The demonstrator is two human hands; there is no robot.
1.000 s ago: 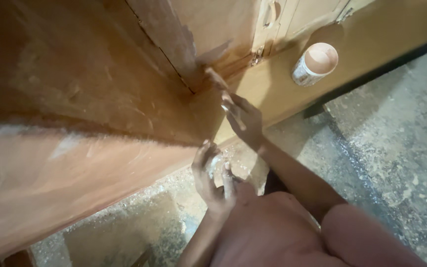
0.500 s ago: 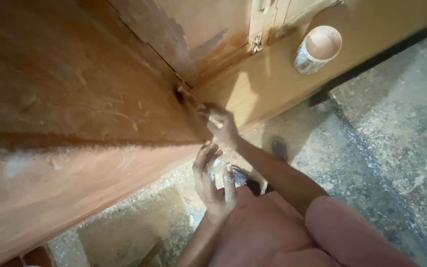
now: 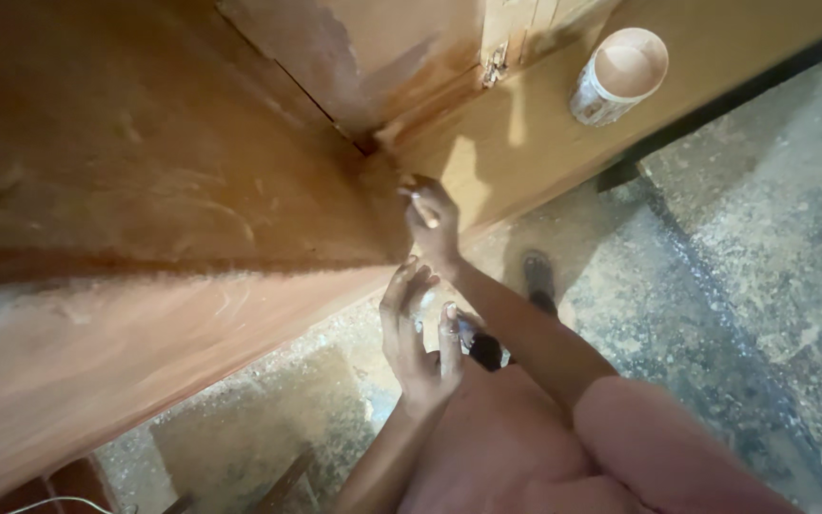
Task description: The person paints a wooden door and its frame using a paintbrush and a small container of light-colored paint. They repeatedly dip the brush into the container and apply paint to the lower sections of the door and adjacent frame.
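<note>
My right hand reaches up to the corner of a large brown wooden panel. Its fingers are bunched against the edge where the panel meets a lighter wooden board. A small pale bit shows at the fingertips; whether it is held is unclear. My left hand hovers just below, palm turned up and fingers apart, with pale smears on the skin. Nothing solid lies in it. Both forearms rise from my bent knees at the bottom.
A round tin with pinkish-tan paste stands on the lighter board at the upper right. A small metal hinge sits above the corner. Dusty grey concrete floor lies to the right. A dark sandal rests on it.
My right hand has slid down along the panel's edge and closed its fingers, after being spread wide a second ago. The left hand has stayed below it.
</note>
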